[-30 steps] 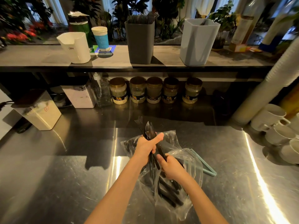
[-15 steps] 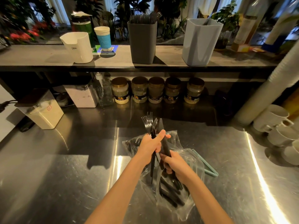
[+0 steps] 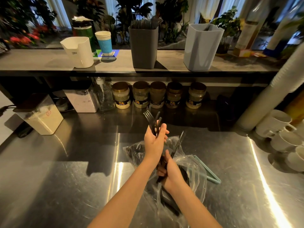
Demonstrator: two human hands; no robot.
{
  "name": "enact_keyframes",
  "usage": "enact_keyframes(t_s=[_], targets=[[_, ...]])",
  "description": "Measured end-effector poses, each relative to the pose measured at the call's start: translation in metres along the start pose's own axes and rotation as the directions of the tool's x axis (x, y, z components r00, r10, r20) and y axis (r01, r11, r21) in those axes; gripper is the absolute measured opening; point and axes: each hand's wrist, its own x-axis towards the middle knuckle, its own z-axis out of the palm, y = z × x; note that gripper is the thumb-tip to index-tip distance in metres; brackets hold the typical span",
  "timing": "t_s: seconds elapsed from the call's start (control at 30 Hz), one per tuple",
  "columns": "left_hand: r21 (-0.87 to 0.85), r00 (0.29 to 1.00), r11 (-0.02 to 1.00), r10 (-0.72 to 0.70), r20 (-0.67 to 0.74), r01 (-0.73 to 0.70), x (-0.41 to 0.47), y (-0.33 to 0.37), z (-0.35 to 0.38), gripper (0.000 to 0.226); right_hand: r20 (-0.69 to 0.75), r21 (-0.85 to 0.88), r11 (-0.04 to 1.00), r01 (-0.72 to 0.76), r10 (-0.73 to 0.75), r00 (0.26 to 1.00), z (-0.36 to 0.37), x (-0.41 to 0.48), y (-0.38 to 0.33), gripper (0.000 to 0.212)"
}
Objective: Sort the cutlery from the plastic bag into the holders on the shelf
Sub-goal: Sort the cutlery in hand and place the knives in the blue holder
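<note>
Head, left grip (image 3: 154,142), right grip (image 3: 172,175) holding cutlery (image 3: 152,123) mid-counter (image 3: 65,186)

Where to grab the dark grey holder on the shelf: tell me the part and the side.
Probably take the dark grey holder by its side walls at mid-height, from the front. It stands upright near the shelf edge with gaps either side, and cutlery sticking out the top blocks a rim grasp.

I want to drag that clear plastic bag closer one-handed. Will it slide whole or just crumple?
Probably floppy: the plastic bag lies creased and slumped on the steel counter, so a tug would likely stretch it first. The black cutlery left inside should anchor it somewhat. The polished metal looks slick, so it may then slide.
</note>
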Motion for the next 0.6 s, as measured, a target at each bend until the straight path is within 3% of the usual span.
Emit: enact_keyframes(t_s=[0.1, 0.2, 0.33, 0.6], targets=[[0.111, 0.996, 0.990, 0.081, 0.022, -0.083, -0.003, -0.002, 0.001, 0.018, 0.020, 0.156, 0.983, -0.101, 0.099, 0.995, 0.002, -0.004, 0.003, 0.039], [0.052, 0.995, 0.994, 0.102, -0.022, -0.101, -0.004, 0.003, 0.003, 0.028, 0.056, 0.184, 0.964, -0.192, 0.185, 0.981, 0.002, -0.006, 0.003, 0.032], [0.023, 0.997, 0.997, 0.071, 0.034, -0.072, -0.004, 0.005, 0.002, 0.026, 0.186, 0.411, 0.897, -0.161, 0.091, 0.978, 0.005, -0.002, -0.004, 0.040], [0.026, 0.995, 0.999, -0.026, 0.094, 0.024, -0.002, 0.004, 0.003, 0.035, 0.051, 0.480, 0.872, -0.097, 0.082, 0.995, -0.002, 0.014, -0.030, 0.026]])
